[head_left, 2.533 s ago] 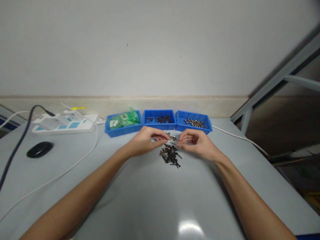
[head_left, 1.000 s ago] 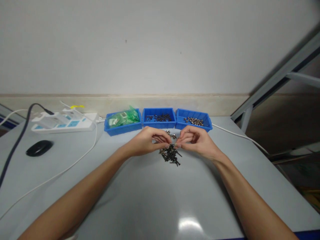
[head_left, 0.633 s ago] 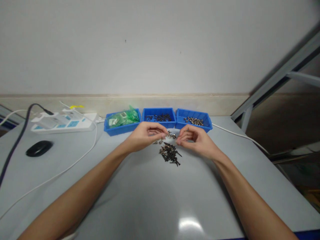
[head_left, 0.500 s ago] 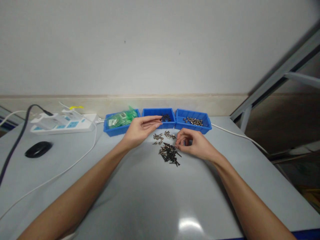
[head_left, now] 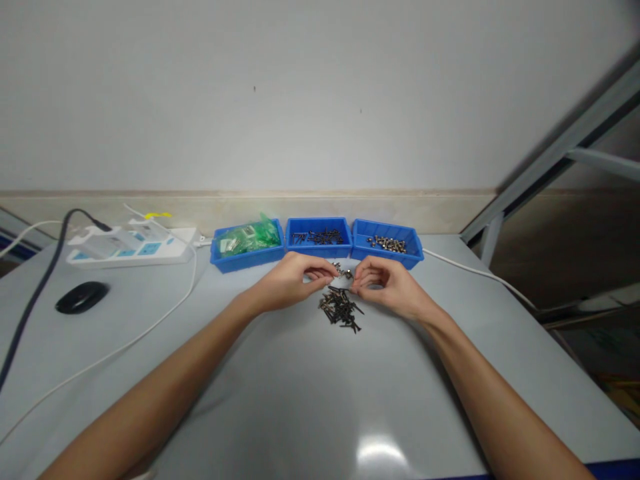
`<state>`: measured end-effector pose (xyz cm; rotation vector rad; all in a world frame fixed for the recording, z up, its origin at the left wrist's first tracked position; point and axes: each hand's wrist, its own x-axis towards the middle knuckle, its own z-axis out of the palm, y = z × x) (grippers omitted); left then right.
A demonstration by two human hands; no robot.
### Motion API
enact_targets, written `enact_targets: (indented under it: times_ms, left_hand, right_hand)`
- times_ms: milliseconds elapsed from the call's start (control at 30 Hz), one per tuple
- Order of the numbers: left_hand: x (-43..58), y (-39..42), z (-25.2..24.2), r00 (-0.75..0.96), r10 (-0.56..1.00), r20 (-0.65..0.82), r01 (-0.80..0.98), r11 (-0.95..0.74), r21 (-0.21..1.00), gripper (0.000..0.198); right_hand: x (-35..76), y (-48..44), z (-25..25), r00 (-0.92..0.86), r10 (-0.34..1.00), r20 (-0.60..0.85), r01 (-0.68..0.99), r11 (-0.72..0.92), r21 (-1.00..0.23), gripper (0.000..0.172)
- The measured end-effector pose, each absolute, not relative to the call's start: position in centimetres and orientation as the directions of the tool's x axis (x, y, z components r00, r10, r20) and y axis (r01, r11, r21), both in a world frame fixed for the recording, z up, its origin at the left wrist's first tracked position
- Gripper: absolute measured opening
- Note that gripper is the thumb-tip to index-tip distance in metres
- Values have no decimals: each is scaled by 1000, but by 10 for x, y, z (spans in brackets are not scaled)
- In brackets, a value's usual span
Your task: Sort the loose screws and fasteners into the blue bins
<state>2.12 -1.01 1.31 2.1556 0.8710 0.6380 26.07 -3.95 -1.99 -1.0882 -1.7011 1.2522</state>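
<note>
A heap of small dark screws (head_left: 341,310) lies on the grey table (head_left: 300,393), with a few silver ones (head_left: 345,272) just behind it. My left hand (head_left: 290,283) hovers at the heap's left, fingertips pinched together near the silver pieces. My right hand (head_left: 387,285) is at the heap's right, its fingers also pinched; what either pinch holds is too small to name. Behind the hands stand three blue bins: one with green bags (head_left: 246,245), one with dark screws (head_left: 319,238), one with silver screws (head_left: 387,244).
A white power strip (head_left: 131,245) with a black cable (head_left: 35,293) and a white cable (head_left: 125,343) lies at the back left, beside a black mouse (head_left: 81,297). Another white cable (head_left: 475,273) runs off right. A grey metal frame (head_left: 550,160) rises at the right edge.
My left hand reached up over the middle bin with fingers stretched out, then came back down beside the heap and pinched shut. My right hand stayed by the heap, shifting only slightly.
</note>
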Motion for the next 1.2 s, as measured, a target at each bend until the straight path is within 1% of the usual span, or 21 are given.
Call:
enact_targets:
  times_ms: [133,233,333,433,533,633,700,733,800,867,933,1000,1033,1100,1200]
  left_hand:
    - [22,-11,14,663,728,175,409,-548,730,18]
    - [23,-11,14,658,734,169,415,-541,732,17]
    - [25,-13,13,675,718,167,352,-512,783,17]
    - [27,-15,13,691,707,153,265,-444,856,14]
    - [27,-16,14,677,724,135,201,-358,912,14]
    - [26,-16,15,673,732,106,172,-294,940,15]
    - [26,-14,15,643,758,104,195,-294,936,16]
    - [25,-13,15,610,784,116,215,-305,928,16]
    - [25,-10,14,502,848,168,248,-328,911,18]
    - [24,-6,12,382,896,224,235,-329,915,27]
    - [22,-2,11,312,918,246,195,-315,929,40]
    - [21,0,10,298,924,240,187,-304,934,47]
    - [20,1,11,303,924,234,206,-304,930,45]
    - [18,0,13,336,916,221,270,-318,909,34]
    - [18,-4,16,460,868,186,360,-373,855,23]
  right_hand:
    - [261,-38,-22,-333,939,91,208,168,-964,18]
    - [261,-38,-20,-328,941,87,151,143,-978,20]
    - [262,-39,-16,-333,940,76,38,94,-995,26]
    - [261,-40,-11,-331,941,77,-45,66,-997,29]
    - [258,-42,-8,-329,942,65,-68,45,-997,29]
    - [257,-43,-7,-331,942,56,-61,37,-997,29]
    - [259,-43,-6,-327,944,52,-13,50,-999,28]
    - [261,-42,-5,-330,943,49,42,67,-997,27]
    - [267,-43,-4,-359,932,47,205,128,-970,24]
    - [272,-43,-4,-414,909,36,376,207,-903,23]
    - [274,-44,-5,-457,889,21,484,269,-833,23]
    - [274,-44,-6,-485,875,0,526,292,-799,21]
    - [272,-44,-6,-495,869,-8,528,294,-796,21]
    - [269,-44,-7,-506,862,-19,522,289,-803,20]
    - [267,-45,-6,-494,869,-22,521,276,-808,21]
